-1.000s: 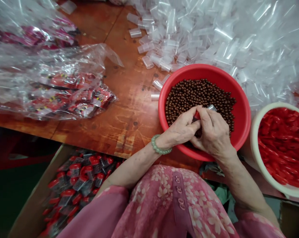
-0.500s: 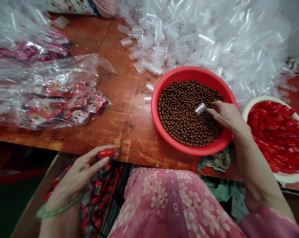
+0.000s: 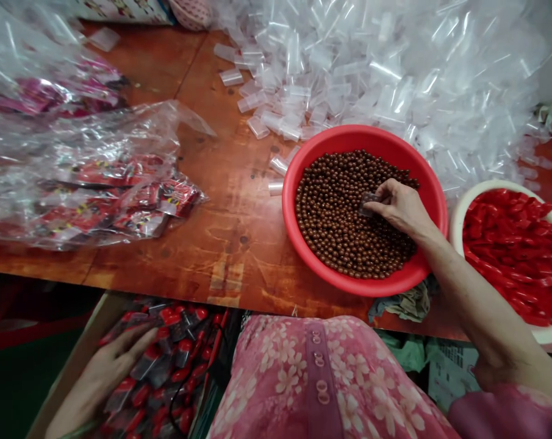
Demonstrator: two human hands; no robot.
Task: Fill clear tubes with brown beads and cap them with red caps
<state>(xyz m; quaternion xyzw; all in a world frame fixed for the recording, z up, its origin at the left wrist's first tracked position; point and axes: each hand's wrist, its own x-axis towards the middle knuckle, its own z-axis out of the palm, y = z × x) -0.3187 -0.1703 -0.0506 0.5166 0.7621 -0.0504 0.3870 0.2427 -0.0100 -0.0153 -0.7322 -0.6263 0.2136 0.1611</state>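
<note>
Between the thumb and fingers of my right hand [image 3: 401,207] is a small clear plastic tube [image 3: 369,204], dipped at the surface of shiny brown balls [image 3: 349,225]. These balls fill the lower part of a red plastic bowl [image 3: 312,268]. Below the table edge at left, my left hand [image 3: 115,363] reaches over several clear pieces with red caps [image 3: 166,347] in an open box [image 3: 69,366]. Its fingers look stretched and slightly apart, with nothing visible in them, though the fingertips are a little blurred.
A large heap of clear plastic tubes [image 3: 349,67] covers the back of the wooden table [image 3: 230,244]. Clear bags with red packets [image 3: 102,195] lie at left. At right stands a white bowl [image 3: 458,219] of red plastic pieces [image 3: 513,256]. A crumpled cloth [image 3: 408,305] lies under the red bowl's edge.
My left hand has moved down and left from the table edge into the box; the red piece it held no longer shows in it. My right hand has tipped the tube down against the balls.
</note>
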